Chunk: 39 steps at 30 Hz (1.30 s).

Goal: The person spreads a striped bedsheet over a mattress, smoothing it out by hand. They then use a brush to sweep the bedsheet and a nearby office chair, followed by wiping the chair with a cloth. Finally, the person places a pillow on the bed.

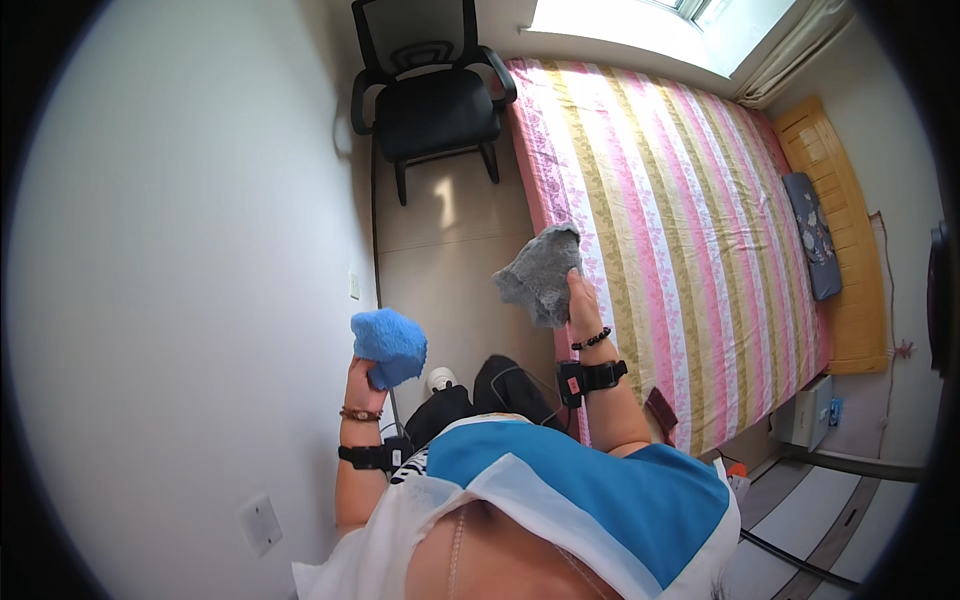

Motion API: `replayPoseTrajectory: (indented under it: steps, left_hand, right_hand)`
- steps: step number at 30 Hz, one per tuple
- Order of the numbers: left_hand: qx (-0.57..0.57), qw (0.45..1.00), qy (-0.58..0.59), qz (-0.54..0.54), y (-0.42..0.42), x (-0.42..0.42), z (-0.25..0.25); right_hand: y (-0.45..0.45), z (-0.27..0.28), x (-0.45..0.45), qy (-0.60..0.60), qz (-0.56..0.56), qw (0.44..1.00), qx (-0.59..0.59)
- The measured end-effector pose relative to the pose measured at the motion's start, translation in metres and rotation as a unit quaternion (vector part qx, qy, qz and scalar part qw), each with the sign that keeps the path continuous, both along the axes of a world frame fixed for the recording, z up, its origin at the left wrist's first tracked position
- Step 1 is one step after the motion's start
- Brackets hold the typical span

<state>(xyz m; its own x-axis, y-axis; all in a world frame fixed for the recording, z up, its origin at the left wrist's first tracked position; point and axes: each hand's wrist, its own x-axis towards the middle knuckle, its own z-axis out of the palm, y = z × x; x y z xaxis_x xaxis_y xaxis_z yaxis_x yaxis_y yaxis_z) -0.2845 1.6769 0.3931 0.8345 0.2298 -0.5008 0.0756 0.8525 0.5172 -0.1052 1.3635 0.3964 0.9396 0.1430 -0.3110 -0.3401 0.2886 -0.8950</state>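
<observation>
In my left hand (364,384) is a bunched blue plush cloth (390,343), held up near the white wall on the left. My right hand (583,304) grips a grey plush cloth (541,276) by its right side; the cloth spreads out to the left, in front of the bed's near edge. The two cloths are apart, with tiled floor visible between them. Fingers of both hands are partly hidden by the cloths. Each wrist wears a beaded bracelet, and each forearm a black strap with a small box.
A black office armchair (439,109) stands at the far end of the floor strip. On the right is a bed (675,225) with a striped sheet, a wooden headboard (832,240) and a dark floral pillow (812,236). A maroon item (661,411) lies at the bed's near edge. The white wall (187,262) runs along the left.
</observation>
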Motion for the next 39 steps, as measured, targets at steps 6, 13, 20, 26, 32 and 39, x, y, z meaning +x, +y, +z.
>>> replayPoseTrajectory:
  steps: [6,13,20,26,32,39]
  left_hand:
    - [0.153,0.985,0.07,0.032,0.058,0.168,-0.073]
    - [0.529,0.812,0.238,0.063,0.118,0.34,-0.157]
    - [0.527,0.703,0.463,0.122,0.151,0.48,-0.181]
    - [0.61,0.652,0.434,0.117,0.222,0.588,-0.237]
    - [0.698,0.58,0.415,0.067,0.279,0.672,-0.303]
    - [0.79,0.471,0.39,-0.046,0.297,0.75,-0.283]
  right_hand:
    - [-0.005,-0.03,0.103,0.019,-0.139,0.988,0.065]
    - [0.015,-0.144,0.322,0.092,-0.087,0.992,-0.01]
    - [0.101,-0.158,0.537,-0.03,-0.116,0.955,-0.271]
    - [0.16,-0.245,0.647,-0.121,-0.132,0.817,-0.549]
    - [0.204,-0.307,0.685,-0.052,-0.074,0.698,-0.71]
    - [0.236,-0.275,0.786,-0.141,0.028,0.63,-0.763]
